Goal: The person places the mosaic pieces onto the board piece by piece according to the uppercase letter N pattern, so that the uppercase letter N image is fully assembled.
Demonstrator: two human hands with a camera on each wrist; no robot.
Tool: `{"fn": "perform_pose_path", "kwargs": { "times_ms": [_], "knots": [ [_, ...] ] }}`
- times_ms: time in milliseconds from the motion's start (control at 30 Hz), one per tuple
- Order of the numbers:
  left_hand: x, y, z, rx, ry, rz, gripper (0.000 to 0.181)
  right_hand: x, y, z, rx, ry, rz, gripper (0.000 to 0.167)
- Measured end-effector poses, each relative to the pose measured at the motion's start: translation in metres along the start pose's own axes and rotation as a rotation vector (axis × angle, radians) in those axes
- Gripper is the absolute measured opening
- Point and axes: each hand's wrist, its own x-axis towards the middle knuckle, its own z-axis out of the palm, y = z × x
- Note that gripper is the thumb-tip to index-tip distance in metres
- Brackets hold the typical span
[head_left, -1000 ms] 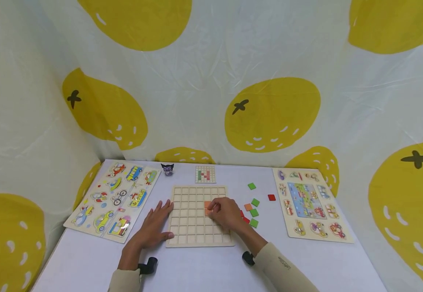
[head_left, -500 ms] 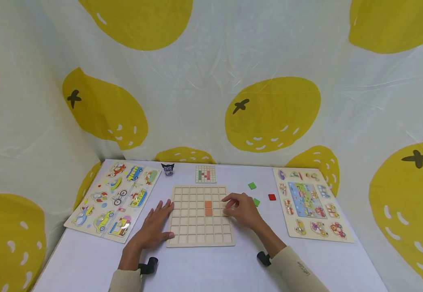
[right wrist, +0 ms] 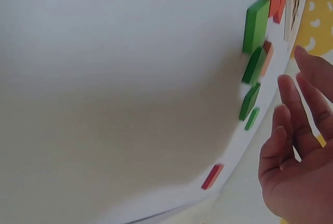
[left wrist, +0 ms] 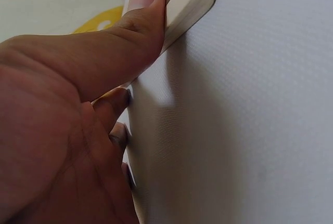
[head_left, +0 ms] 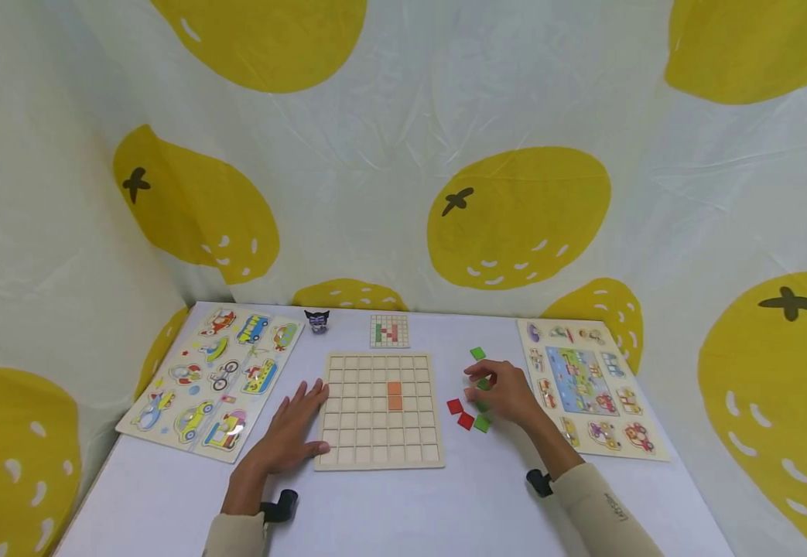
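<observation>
Plainly, the left hand (head_left: 290,435) lay nearest, fingers straight and spread, fingertips at the left edge of a pale, square wooden board with a recessed grid (head_left: 354,455), thumb resting by its near corner; it gripped nothing. Stiff and flat, the board was probably of modest weight, best steadied by its rim. Its sides ran away from the person; being about square, it showed no clear long axis. To the right of that hand, two flat orange square tiles (head_left: 394,389) sat in neighbouring cells, one behind the other, so the pair's long axis pointed away from the person.

Short of the right hand (head_left: 504,391), on its thumb side, lay two red square tiles (head_left: 466,421) and, beside them, a green square tile (head_left: 482,423), turned askew to the board. The right hand hovered, thumb and fingertips apart with nothing between them. Under it, a loose orange square tile (right wrist: 267,60) lay flat against a darker green square tile (right wrist: 254,65); likely light, hard and slightly slick, it would suit a pinch on opposite thin edges. Its exact heading was hidden. Beyond those fingertips lay a lone green tile (head_left: 477,353).
</observation>
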Motion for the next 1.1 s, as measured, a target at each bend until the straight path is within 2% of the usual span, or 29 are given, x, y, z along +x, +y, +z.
{"fn": "perform_pose_path", "kwargs": {
  "times_ms": [100,267,633,900,1100],
  "knots": [
    [0.001,-0.001,0.0,0.001,-0.005,0.004,0.105,0.0,0.006,-0.002,-0.02,-0.022,0.033,0.035],
    [0.001,-0.002,0.0,0.012,0.003,0.002,0.104,0.001,0.01,0.003,-0.035,-0.045,0.036,0.033],
    [0.0,0.0,0.0,-0.011,-0.004,0.005,0.105,-0.001,0.0,0.009,-0.095,0.009,0.033,0.019],
    [-0.001,0.001,0.0,-0.008,0.003,0.0,0.105,-0.005,-0.011,0.016,-0.02,0.066,0.027,0.015],
    [-0.001,0.002,-0.001,-0.024,0.006,-0.004,0.105,-0.012,-0.03,0.028,0.045,0.093,-0.004,0.015]
  ]
}}
